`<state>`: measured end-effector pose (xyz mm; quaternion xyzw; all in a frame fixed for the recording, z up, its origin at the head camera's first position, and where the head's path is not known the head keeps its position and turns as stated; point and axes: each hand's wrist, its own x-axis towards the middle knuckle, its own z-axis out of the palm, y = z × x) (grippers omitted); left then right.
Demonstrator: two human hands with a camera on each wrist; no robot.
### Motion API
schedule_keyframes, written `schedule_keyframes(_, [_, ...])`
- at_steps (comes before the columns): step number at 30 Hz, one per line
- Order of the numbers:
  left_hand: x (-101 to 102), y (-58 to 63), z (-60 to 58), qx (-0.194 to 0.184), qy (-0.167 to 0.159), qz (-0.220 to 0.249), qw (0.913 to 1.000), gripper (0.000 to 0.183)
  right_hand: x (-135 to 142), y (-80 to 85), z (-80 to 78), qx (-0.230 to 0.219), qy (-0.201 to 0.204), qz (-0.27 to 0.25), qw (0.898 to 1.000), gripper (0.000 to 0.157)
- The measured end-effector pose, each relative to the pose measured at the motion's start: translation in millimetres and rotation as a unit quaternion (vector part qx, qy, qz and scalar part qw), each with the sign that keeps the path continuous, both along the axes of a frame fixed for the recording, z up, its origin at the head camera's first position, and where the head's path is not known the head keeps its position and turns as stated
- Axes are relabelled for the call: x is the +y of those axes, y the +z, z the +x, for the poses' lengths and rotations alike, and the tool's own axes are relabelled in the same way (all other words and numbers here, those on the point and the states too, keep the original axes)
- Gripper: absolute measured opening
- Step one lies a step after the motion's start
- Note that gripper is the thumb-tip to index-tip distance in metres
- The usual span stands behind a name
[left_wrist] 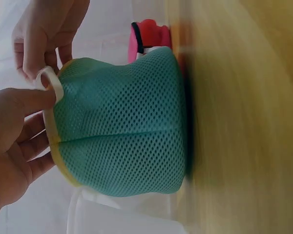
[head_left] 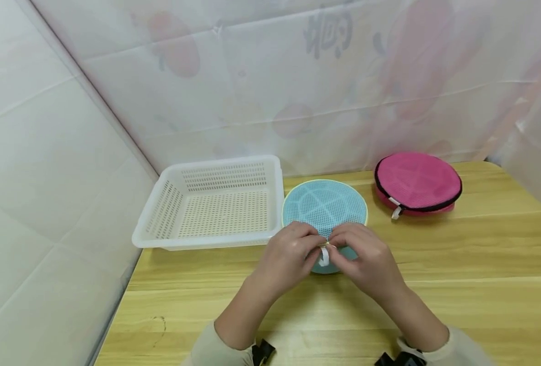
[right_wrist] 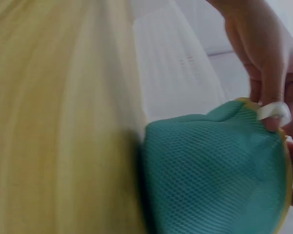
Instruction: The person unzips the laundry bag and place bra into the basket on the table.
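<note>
Blue mesh bag (head_left: pixel 324 203) on table (head_left: pixel 458 290).
L hand (head_left: pixel 290 258) & R hand (head_left: pixel 365 258) pinch its rim (left_wrist: pixel 62 167) by wht loop (head_left: pixel 324 257); wht basket (head_left: pixel 215 241) just beside, L; pink mesh bag (head_left: pixel 417 180) apart, R.

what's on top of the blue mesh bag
Only bare mesh shows on the far part of the blue mesh bag's top. The left hand and right hand pinch its near edge, covering parts of the rim, so those cannot be seen.
</note>
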<state>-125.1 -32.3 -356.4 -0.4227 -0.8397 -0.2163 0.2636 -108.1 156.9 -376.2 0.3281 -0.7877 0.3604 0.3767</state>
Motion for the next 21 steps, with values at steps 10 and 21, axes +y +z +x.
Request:
schedule_keyframes(10, [0.4,-2.1,-0.5,0.011,0.003,0.015,0.9998,0.008,-6.7,-6.6,-2.1,0.040,-0.025,-0.004,0.999,0.036])
schedule_keyframes(21, [-17.9,-0.7,-12.9,0.003,0.038,0.068,0.9970,0.015,9.2,3.1,-4.2,0.060,-0.048,-0.020,0.997,0.036])
